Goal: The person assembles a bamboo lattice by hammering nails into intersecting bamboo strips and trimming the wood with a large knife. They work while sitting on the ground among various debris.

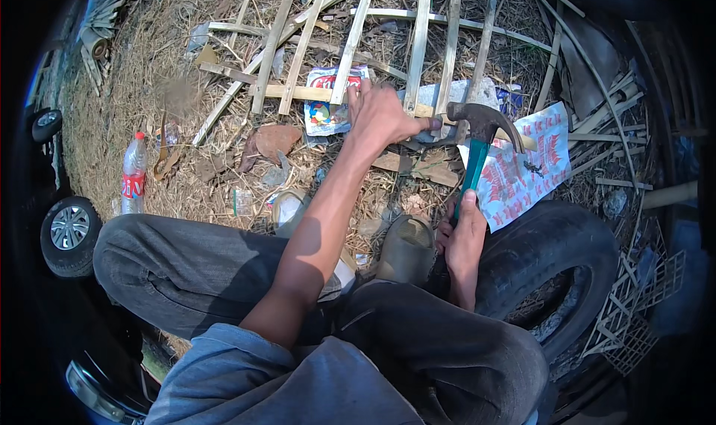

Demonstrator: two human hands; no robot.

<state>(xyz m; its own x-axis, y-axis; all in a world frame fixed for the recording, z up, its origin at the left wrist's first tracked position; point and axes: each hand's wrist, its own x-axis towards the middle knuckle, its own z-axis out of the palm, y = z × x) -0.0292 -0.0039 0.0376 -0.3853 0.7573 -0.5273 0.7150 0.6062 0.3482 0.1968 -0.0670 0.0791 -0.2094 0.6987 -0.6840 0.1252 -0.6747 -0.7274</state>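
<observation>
Pale wooden slats [352, 43] form a lattice on the ground ahead, their near ends lying over a wooden crosspiece [309, 92]. My left hand [382, 113] is closed over this crosspiece, its fingers bent down at the far side and its thumb pointing right. Part of the grip is hidden under the hand. My right hand [464, 240] is wrapped round the green handle of a claw hammer [474, 164]. The dark hammer head rests over or just above the crosspiece, close to my left thumb; I cannot tell if it touches.
A black tyre [548, 238] lies at my right beside a red-and-white printed sheet [531, 156]. A coloured packet [322, 119] sits under the slats. At left stands a plastic bottle [134, 173]. A sandal [406, 250] is between my knees, and broken lattice [634, 298] lies far right.
</observation>
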